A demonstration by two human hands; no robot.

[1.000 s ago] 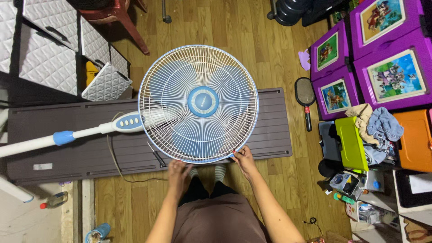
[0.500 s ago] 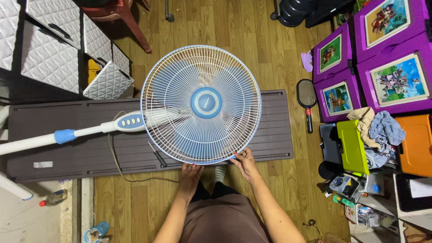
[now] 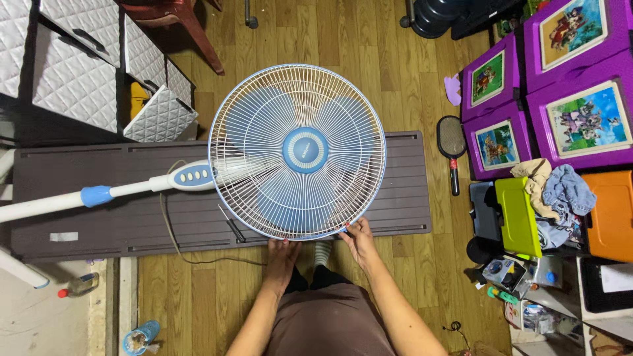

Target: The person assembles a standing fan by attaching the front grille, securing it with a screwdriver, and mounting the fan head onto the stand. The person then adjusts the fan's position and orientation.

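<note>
1. The pedestal fan [image 3: 297,151] lies flat across the dark brown panel [image 3: 86,211] on the wooden floor; its white pole [image 3: 39,207] runs toward the panel's left end, and the grille overhangs the near and far edges.
2. A screwdriver [image 3: 231,225] lies on the panel just beside the grille's lower left rim.
3. The left hand [image 3: 282,254] rests on the grille's near rim, fingers bent over it; whether it grips is unclear.
4. The right hand [image 3: 359,238] pinches the blue rim band further right.
5. Judgement: support the rim evenly with both hands to avoid bending the wires.
</note>
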